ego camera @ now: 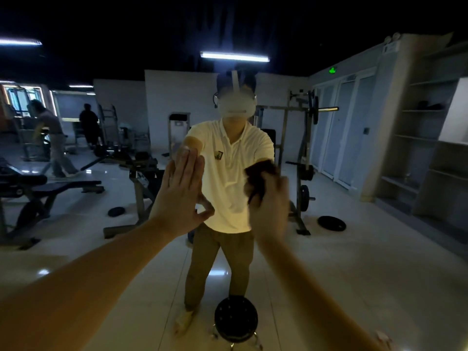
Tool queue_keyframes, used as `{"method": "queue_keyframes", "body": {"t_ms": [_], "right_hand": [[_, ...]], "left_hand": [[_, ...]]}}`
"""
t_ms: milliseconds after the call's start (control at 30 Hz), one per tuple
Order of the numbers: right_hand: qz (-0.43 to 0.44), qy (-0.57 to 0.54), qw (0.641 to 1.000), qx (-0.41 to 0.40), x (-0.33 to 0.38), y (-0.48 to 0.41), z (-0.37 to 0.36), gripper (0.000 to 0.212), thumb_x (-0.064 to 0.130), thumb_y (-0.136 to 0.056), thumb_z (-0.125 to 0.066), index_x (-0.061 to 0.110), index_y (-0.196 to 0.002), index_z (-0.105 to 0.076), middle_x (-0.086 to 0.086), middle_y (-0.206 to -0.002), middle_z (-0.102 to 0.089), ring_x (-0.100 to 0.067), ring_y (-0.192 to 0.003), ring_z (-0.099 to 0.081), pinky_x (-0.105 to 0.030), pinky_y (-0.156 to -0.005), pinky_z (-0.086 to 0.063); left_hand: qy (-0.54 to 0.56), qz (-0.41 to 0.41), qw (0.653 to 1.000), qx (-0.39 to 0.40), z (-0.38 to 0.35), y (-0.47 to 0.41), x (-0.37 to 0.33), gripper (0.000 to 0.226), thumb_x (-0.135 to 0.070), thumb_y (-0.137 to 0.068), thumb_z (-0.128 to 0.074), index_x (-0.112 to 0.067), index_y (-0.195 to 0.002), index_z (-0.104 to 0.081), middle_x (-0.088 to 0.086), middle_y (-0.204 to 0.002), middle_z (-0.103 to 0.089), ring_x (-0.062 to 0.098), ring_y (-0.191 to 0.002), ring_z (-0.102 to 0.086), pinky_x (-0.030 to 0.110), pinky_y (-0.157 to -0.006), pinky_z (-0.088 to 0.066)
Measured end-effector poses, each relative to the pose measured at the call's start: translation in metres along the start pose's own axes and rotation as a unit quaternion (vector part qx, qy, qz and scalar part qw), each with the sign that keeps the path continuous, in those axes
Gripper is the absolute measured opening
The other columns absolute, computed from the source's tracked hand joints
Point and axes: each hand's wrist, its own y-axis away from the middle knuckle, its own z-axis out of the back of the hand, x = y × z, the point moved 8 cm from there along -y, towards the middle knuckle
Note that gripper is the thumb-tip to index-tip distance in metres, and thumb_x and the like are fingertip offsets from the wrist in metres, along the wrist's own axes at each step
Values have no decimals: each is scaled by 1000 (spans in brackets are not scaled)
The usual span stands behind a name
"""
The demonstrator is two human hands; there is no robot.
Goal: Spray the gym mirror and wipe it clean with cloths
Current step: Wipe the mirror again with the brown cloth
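- Upper left of frame: two people (48, 127) are standing among gym machines, seen in the mirror (367, 262).
- Left, mid-height: a dark padded bench (50, 186) is sitting on the glossy tiled floor (76, 236).
- Left of centre: the left hand (177, 196) is lying open and flat against the mirror, fingers straight and together, pointing up, meeting its own reflection fingertip to fingertip.
- Centre: the reflected person in a white polo shirt (228, 178) is facing the camera with both arms reaching forward.
- Lower centre: a black round stool (235, 317) is standing by the reflected feet.
- Right of centre: the dark cloth (260, 173) is bunched up against the mirror at chest height of the reflection.
- Just below it, the right hand (271, 206) is gripping the cloth; the hand is motion-blurred.
- Right: a barbell rack (309, 138) is standing behind, with a weight plate (331, 223) lying on the floor.
- Far right: open shelves (425, 138) are lining the wall.
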Motion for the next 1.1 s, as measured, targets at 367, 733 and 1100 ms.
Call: {"method": "queue_keyframes", "body": {"t_ms": [367,733,1100], "right_hand": [[181,130,974,34,70,-52,-1,40,30,-97,-45,18,-133,-59,-11,-133,-52,-28,-115,-59,-41,-93,-55],[78,96,983,-137,150,-168,18,54,16,-89,-56,15,-143,-49,-17,-136,-45,-36,-120,-50,-53,-100,-49],[219,246,925,-187,160,-268,73,38,21,-98,-52,21,-136,-59,-14,-122,-55,-33,-106,-57,-43,-86,-50]], "left_hand": [[-45,-103,993,-30,50,-33,71,83,-47,-97,-57,-12,-165,-24,20,-173,-13,39,-160,-11,62,-126,-18],[-32,11,975,-219,139,-137,139,80,-50,-104,-47,0,-161,-24,24,-168,-20,39,-158,-17,56,-129,-13],[-22,29,966,-257,128,-158,154,84,-55,-106,-35,-2,-165,-6,21,-173,0,34,-162,1,58,-129,-11]]}}
